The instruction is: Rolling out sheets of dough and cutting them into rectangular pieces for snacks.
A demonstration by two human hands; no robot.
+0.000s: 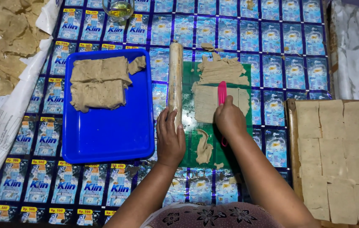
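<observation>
A thin rolled sheet of beige dough (213,95) lies on a green mat (192,143). My right hand (229,119) grips a pink-handled cutter (222,92) pressed onto the sheet, whose lower part shows straight cut lines. My left hand (169,137) holds the near end of a long wooden rolling pin (175,78) that lies along the mat's left edge. Loose dough scraps (204,148) lie on the mat near my wrists.
To the left, a blue tray (107,135) carries thick dough slabs (99,82). On the right a board (291,139) is covered with cut dough squares (340,156). Dry pieces (6,38) lie on paper, top left. A glass bowl of oil (119,8) stands at the far edge.
</observation>
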